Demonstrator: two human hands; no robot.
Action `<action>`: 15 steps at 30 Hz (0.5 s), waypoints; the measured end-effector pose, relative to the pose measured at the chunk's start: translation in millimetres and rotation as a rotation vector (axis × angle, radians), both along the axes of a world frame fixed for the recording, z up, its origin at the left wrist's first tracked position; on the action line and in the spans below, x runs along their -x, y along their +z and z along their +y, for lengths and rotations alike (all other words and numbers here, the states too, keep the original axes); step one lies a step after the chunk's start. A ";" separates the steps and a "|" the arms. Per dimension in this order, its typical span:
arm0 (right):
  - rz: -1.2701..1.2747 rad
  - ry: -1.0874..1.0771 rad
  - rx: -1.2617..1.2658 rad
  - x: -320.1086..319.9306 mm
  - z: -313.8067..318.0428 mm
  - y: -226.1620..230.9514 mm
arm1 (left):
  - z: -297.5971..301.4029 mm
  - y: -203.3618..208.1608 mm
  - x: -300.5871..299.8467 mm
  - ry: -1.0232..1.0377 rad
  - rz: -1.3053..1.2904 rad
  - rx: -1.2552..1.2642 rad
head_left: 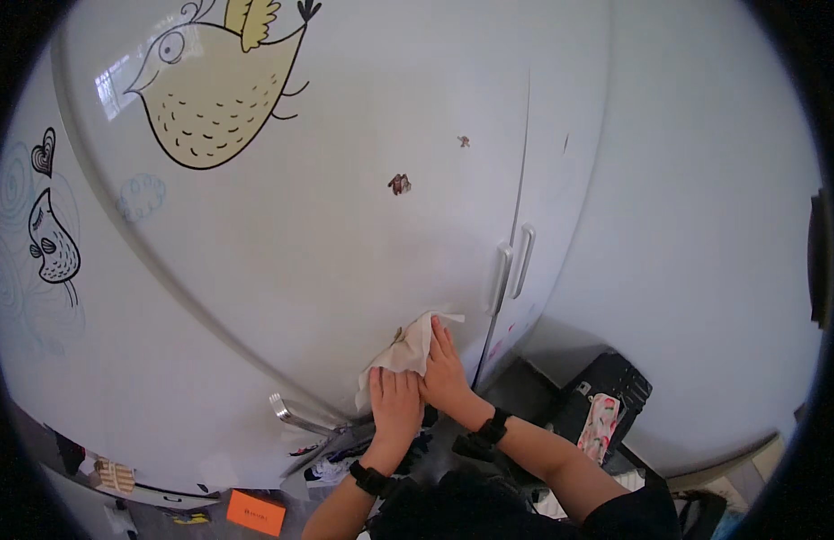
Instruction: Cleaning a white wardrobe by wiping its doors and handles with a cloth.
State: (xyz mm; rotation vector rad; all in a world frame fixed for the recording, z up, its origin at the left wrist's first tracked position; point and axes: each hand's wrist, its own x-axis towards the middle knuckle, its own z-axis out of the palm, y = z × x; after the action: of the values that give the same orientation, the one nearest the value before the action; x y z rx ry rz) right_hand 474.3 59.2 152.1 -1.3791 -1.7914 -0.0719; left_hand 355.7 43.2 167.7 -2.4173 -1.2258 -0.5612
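Both of my hands are on a crumpled off-white cloth (pixel 406 353), pressed against a glossy white wardrobe door (pixel 327 234). My left hand (pixel 397 400) holds the cloth's lower edge, with the fingers close together and pointing up. Just right of it and touching it, my right hand (pixel 446 369) presses the cloth's right side, its fingers stretched along the fabric. A corner of the cloth sticks out to the right above the fingertips. Up and to the right are two silver door handles (pixel 502 279), side by side. A small brown sticker remnant (pixel 399 184) is higher on the door.
A yellow bird drawing (pixel 215 99) decorates the upper left door. Another handle (pixel 295 416) juts out at lower left. An orange box (pixel 255 512) lies on the floor there. At lower right stands a black suitcase (pixel 615 382) with a pink patterned item (pixel 599 427) against it, beside a white wall (pixel 696 225).
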 end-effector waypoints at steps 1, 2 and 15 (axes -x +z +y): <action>-0.016 -0.004 0.014 0.5 -1.4 -3.5 | -0.7 -3.6 -0.2 0.013 0.009 -0.004; -0.031 -0.009 0.028 1.0 -3.0 -7.4 | -1.5 -7.6 0.0 0.025 0.018 -0.007; -0.025 0.031 0.104 16.3 -12.3 -45.6 | -13.9 -50.5 18.9 0.054 -0.030 0.123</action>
State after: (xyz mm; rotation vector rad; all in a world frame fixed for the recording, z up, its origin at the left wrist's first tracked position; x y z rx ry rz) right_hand 458.0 46.9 106.4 -1.4282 -1.8594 0.0216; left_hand 336.8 29.4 117.2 -2.4759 -1.3707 -0.5225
